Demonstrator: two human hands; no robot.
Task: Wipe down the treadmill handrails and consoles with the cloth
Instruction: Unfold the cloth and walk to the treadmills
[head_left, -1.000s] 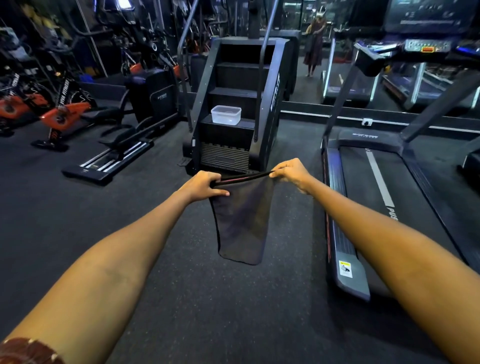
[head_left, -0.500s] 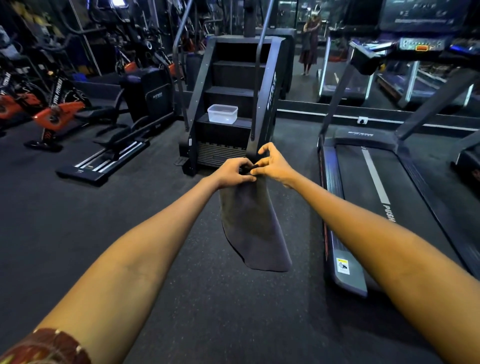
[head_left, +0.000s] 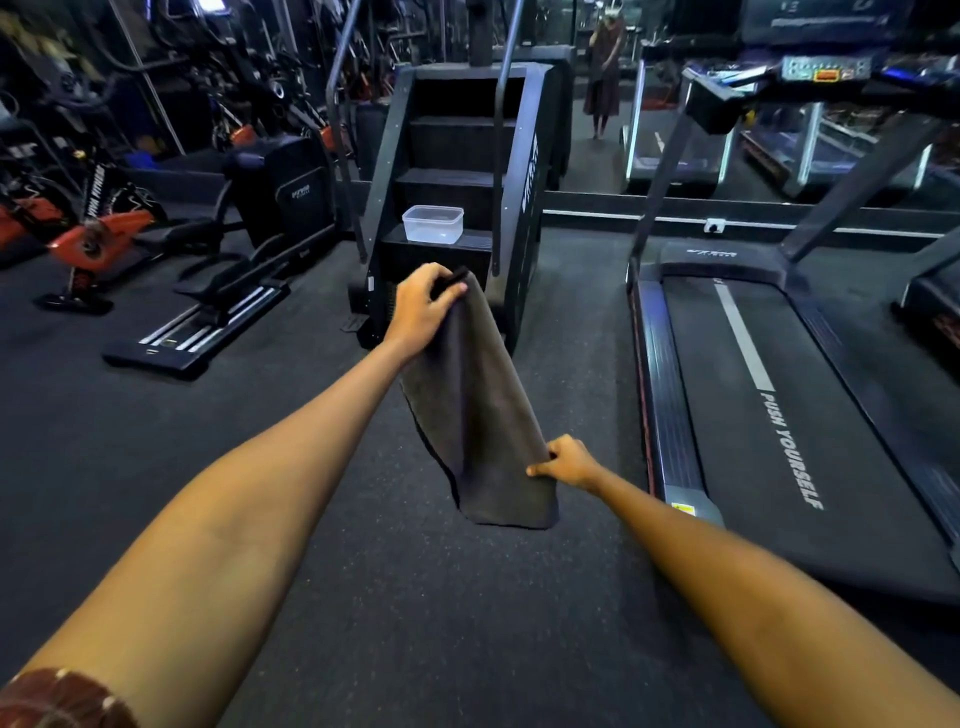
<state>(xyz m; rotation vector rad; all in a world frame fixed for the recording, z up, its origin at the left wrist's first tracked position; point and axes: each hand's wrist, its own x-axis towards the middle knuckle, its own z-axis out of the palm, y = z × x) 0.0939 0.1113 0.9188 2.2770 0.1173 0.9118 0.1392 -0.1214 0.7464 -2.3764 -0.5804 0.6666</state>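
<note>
Cloth (head_left: 475, 410) dark grey, hanging folded; left hand (head_left: 421, 306) grips top, right hand (head_left: 563, 462) pinches lower edge.

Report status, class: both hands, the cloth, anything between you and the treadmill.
Left hand grips cloth at top; right hand pinches its lower edge. Cloth hanging, no wiping yet. Treadmill to the right, path open.

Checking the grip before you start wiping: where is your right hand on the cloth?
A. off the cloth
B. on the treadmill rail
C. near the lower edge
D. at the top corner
C: the right hand pinches the cloth near its lower edge, while the left hand grips the top.
</note>
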